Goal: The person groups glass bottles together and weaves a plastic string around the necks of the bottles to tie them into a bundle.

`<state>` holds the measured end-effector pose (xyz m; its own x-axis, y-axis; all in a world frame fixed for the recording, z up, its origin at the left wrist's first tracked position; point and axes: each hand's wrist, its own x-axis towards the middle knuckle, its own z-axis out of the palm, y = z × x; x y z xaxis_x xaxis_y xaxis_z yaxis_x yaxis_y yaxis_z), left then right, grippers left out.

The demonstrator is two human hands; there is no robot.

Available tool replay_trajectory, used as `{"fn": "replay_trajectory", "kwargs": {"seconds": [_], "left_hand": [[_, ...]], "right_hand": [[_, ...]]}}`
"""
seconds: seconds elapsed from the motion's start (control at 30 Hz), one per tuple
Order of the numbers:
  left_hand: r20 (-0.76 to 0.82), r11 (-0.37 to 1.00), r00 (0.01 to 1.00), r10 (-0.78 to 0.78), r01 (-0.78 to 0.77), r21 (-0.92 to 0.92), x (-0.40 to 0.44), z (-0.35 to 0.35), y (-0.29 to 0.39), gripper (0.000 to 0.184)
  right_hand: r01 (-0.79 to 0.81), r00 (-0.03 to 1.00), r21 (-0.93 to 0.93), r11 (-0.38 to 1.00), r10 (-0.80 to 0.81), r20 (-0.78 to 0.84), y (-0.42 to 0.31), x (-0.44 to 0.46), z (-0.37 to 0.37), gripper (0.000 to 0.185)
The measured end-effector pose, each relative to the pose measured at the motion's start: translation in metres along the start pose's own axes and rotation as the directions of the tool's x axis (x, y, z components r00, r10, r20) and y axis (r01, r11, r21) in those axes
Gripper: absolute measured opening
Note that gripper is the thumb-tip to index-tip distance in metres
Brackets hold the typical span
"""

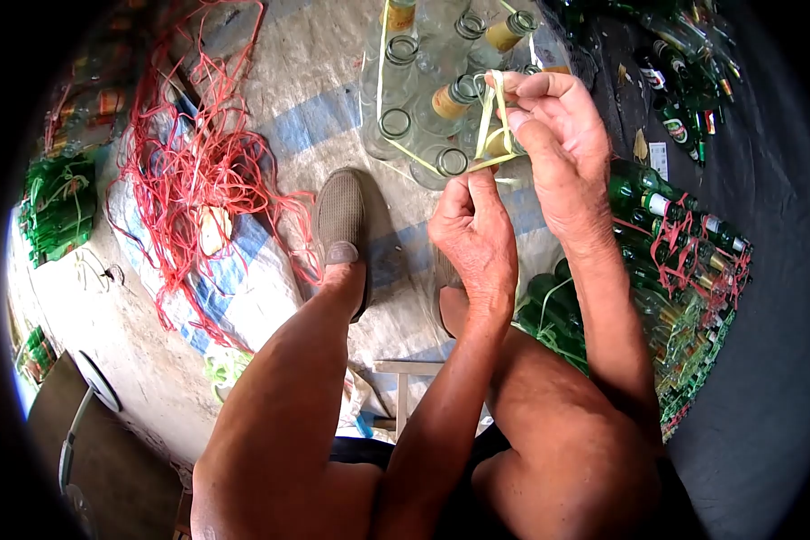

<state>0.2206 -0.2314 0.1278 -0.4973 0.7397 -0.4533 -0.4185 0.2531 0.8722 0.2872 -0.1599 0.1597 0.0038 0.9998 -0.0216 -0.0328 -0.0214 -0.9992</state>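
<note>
Clear glass bottles [403, 85] stand upright in a cluster at the top centre, with pale yellow-green strap [382, 63] running around them. At the cluster's near edge, my left hand [473, 236] is closed, its thumb and finger pinching the strap. My right hand [562, 148] is up and to the right of it, beside the bottle necks, with a loop of the same strap between thumb and forefinger. The loop stretches between both hands. Some bottles have orange-yellow labels [448, 102].
A tangle of red string [211, 180] lies on the left over a blue and white sheet. Bundled green bottles [58, 209] are at far left, more green bottles [643, 193] at right. A shoe [342, 211] is in the middle, a wooden frame [403, 368] below.
</note>
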Motion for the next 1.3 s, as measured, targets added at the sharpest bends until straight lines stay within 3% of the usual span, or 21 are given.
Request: {"fn": "replay_trajectory", "kwargs": {"seconds": [0.3,0.5,0.7,0.8,1.03,1.3], "left_hand": [[0.017,1.0,1.0,-0.002,0.003,-0.026,0.002,0.001,-0.006,0.029],[0.036,0.999,0.999,-0.025,0.026,-0.023,0.002,0.001,-0.006,0.025],[0.062,0.999,0.997,-0.037,0.039,-0.029,0.002,0.0,-0.001,0.023],[0.07,0.998,0.996,-0.063,0.063,-0.008,0.003,-0.002,-0.001,0.023],[0.11,0.997,0.993,-0.047,0.053,-0.052,0.003,-0.004,-0.013,0.022],[0.105,0.993,0.99,-0.096,0.103,-0.061,0.002,-0.002,-0.006,0.024]], "right_hand": [[0.136,0.991,-0.177,0.975,-0.131,0.042,0.005,0.002,0.003,0.042],[0.187,0.982,-0.216,0.958,-0.185,0.032,0.002,0.003,0.008,0.042],[0.211,0.977,-0.409,0.888,-0.18,0.114,-0.002,0.011,0.006,0.04],[0.265,0.964,-0.388,0.883,-0.239,0.117,0.0,0.015,0.005,0.039],[0.384,0.923,-0.593,0.707,-0.306,0.232,-0.007,0.022,0.006,0.031],[0.491,0.871,-0.629,0.602,-0.33,0.364,-0.015,0.031,0.002,0.035]]}}
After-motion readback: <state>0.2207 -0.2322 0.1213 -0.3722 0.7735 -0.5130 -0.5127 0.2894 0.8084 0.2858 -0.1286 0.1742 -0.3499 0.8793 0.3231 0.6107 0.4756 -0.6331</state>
